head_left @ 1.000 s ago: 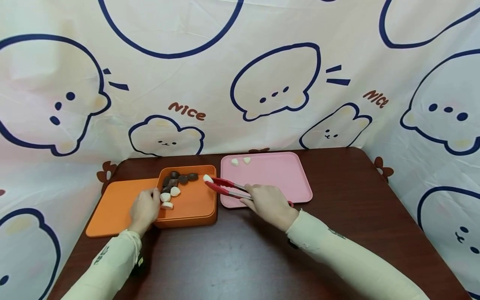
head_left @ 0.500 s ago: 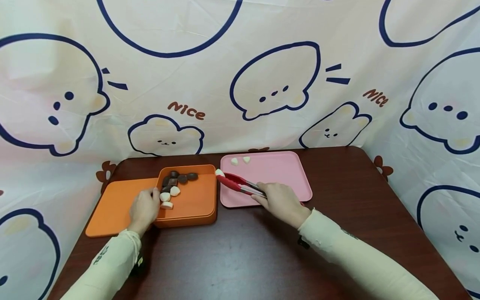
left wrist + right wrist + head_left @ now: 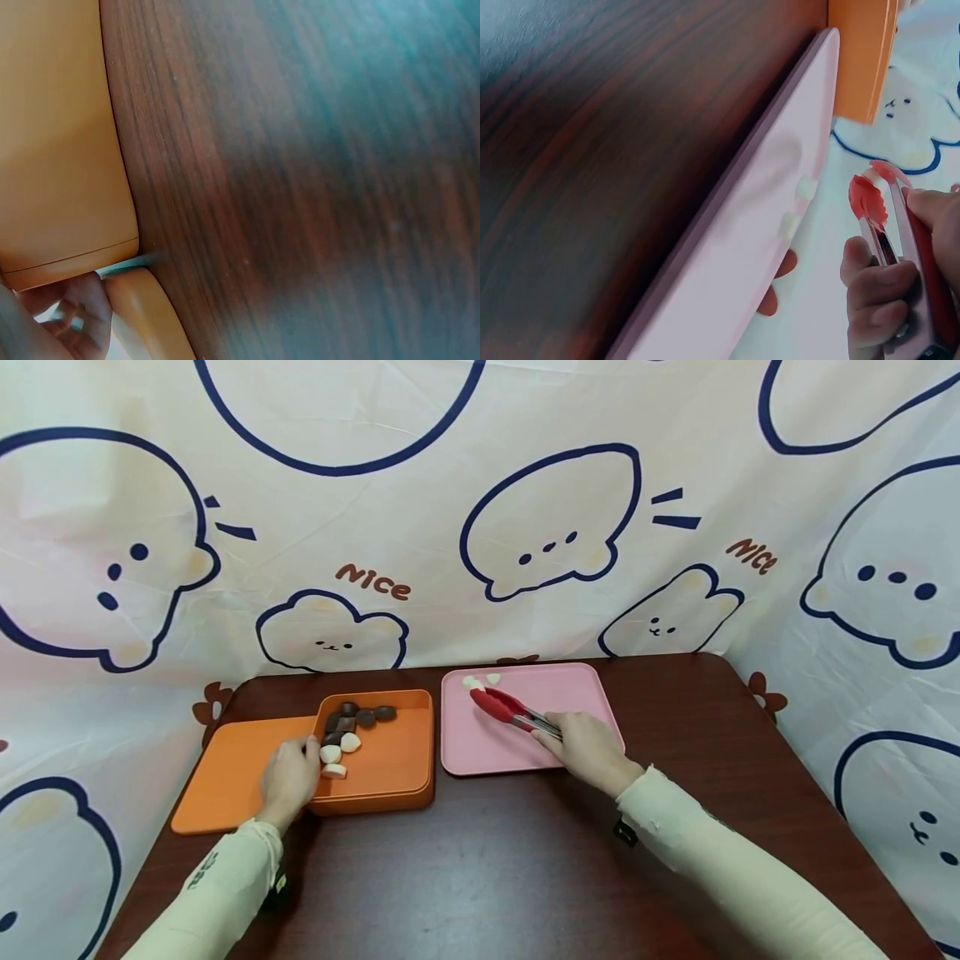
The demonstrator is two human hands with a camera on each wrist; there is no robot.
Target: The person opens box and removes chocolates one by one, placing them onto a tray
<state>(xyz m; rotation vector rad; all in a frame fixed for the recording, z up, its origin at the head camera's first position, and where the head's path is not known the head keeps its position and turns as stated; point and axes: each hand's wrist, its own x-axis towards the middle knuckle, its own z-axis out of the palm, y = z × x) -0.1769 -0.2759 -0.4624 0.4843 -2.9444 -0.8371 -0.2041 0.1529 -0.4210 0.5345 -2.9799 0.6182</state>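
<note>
On the left of the dark wooden desk (image 3: 465, 877), a flat orange panel (image 3: 225, 777) lies beside an orange box (image 3: 390, 752). The left hand (image 3: 289, 775), reaching out of a pale sleeve (image 3: 225, 881), curls its fingers at the box's left wall and grips it near the rim, just over the panel's right side. Inside the box, dark brown pieces (image 3: 365, 717) cluster toward the far left corner, some touching one another. Three white pieces (image 3: 350, 742) sit nearer the left wall, in front of the dark ones.

Just right of the box is a shallow pink tray (image 3: 540, 702) with a low rim. Two small white lumps (image 3: 493, 678) lie near its far left corner, apart from each other. Red-tipped tongs (image 3: 498, 707) slant over the tray, holding another white morsel (image 3: 477, 686) between their tips; from the head view it overlaps the left lump, while the right wrist view shows it raised. The right hand (image 3: 588, 747) wraps its fingers and thumb round the metal arms of the tongs, pressing them together. Behind everything hangs a white cloth (image 3: 435, 527) printed with blue-outlined figures.
</note>
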